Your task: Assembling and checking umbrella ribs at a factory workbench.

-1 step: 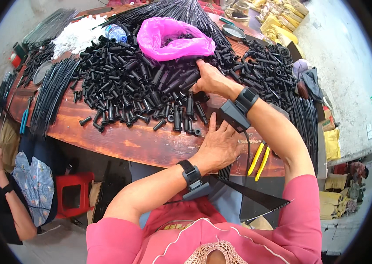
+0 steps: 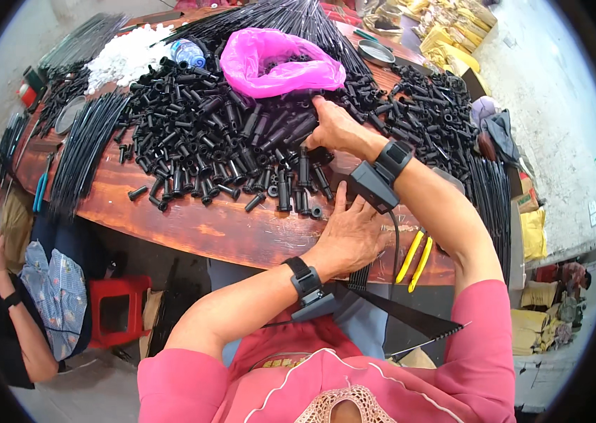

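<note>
My right hand reaches into a heap of black plastic tubes with flanged ends. Its thumb and forefinger are spread, with tubes lying between and beside them; the other fingers are hidden. Below it, my left hand rests back-up at the near edge of the wooden table, fingers stretched out. A bundle of thin black strips shows under that hand, toward my lap; whether the hand touches it is hidden. Right of my left hand lie pliers with yellow handles. A pink plastic bag sits on the heap.
Thin black rods lie in bundles at the left, back and right. White small parts and a plastic bottle stand back left. At far left sits another person near a red stool. Yellow sacks lie beyond the table.
</note>
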